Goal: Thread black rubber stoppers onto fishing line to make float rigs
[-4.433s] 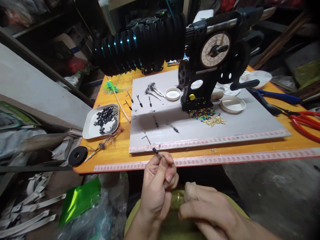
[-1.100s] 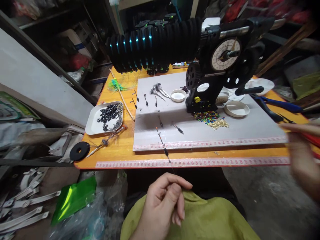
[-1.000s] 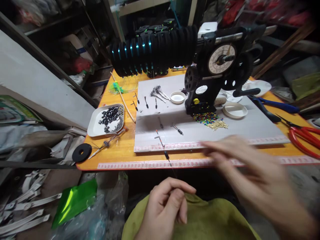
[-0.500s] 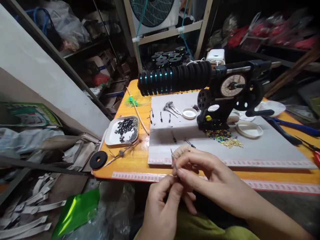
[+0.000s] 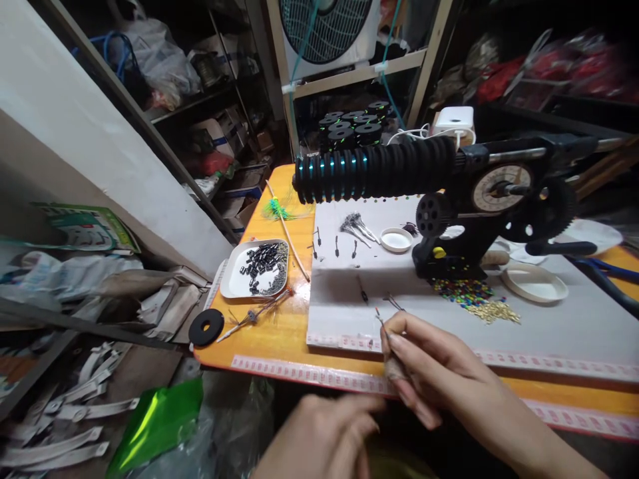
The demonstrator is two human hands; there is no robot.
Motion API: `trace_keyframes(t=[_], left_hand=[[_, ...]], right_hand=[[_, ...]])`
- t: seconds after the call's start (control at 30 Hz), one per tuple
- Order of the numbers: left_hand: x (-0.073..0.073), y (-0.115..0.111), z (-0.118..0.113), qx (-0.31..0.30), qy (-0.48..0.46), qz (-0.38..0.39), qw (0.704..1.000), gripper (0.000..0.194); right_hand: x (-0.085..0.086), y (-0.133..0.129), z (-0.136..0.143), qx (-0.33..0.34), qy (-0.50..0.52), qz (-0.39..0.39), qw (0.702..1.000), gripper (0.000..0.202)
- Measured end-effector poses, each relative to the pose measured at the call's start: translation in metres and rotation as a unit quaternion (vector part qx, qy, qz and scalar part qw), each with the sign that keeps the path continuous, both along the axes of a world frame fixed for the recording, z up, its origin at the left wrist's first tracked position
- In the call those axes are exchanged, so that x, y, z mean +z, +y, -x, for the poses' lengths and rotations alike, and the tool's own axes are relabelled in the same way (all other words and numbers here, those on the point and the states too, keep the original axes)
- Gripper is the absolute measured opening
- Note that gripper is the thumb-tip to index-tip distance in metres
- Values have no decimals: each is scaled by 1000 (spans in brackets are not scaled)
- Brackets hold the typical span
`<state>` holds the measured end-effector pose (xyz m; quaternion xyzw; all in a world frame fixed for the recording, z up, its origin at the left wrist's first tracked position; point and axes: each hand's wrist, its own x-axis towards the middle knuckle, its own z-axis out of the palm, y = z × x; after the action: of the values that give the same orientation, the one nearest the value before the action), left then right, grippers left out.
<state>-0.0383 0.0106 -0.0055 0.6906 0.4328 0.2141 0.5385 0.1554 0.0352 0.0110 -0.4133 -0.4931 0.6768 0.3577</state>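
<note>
The thin float rig [image 5: 382, 324] has passed from the left hand [image 5: 324, 432], now blurred so its fingers' state cannot be told, to the right hand [image 5: 434, 372], fingers pinching it over the bench [image 5: 279, 332] edge.

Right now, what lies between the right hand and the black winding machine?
In the head view, bare grey board with two small black pins between the right hand and winding machine.
</note>
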Motion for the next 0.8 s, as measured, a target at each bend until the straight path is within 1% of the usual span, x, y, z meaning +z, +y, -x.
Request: trace_keyframes(t=[0.03,0.07,0.13,0.17,0.23,0.3,0.37,0.4,0.43,0.5,0.6,0.67,0.7,0.73,0.77,0.8], left_hand=[[13,13,2,55,-19,-38,998,34],[24,27,2,106,-43,-54,992,37],[40,61,-3,182,-101,-75,975,47],[45,79,-7,195,-121,-84,970,52],[50,114,-18,194,-141,-84,967,55],[51,143,-27,216,-141,-114,959,47],[50,161,-32,230,-141,-143,952,33],[48,165,-33,238,-142,-161,947,25],[47,166,-32,246,-145,-181,941,18],[45,159,-29,267,-152,-229,924,16],[45,137,-24,292,-163,-295,895,17],[46,120,-24,287,-180,-324,883,16],[46,112,-24,275,-207,-319,883,16],[47,104,-25,256,-251,-289,887,16],[47,97,-27,234,-306,-235,893,18],[46,90,-28,210,-362,-158,894,20]], right_hand=[[1,1,-1,-4,-68,-48,996,32],[2,2,-2,-11,-138,-100,985,31],[3,4,-2,-34,-259,-198,945,27],[3,6,-2,-48,-302,-238,922,25],[0,8,-1,-75,-344,-301,886,20],[-3,9,0,-92,-351,-342,867,19],[-6,11,0,-103,-352,-369,854,18],[-8,12,0,-106,-355,-379,848,17],[-9,12,-1,-108,-358,-388,842,17],[-10,14,-2,-114,-365,-398,834,17],[-13,16,-4,-115,-367,-399,832,16],[-15,17,-5,-114,-364,-401,833,14],[-15,18,-5,-114,-361,-405,832,13],[-16,19,-4,-117,-359,-413,829,12],[-16,20,-4,-119,-359,-423,824,10],[-16,21,-4,-121,-360,-434,817,9]])
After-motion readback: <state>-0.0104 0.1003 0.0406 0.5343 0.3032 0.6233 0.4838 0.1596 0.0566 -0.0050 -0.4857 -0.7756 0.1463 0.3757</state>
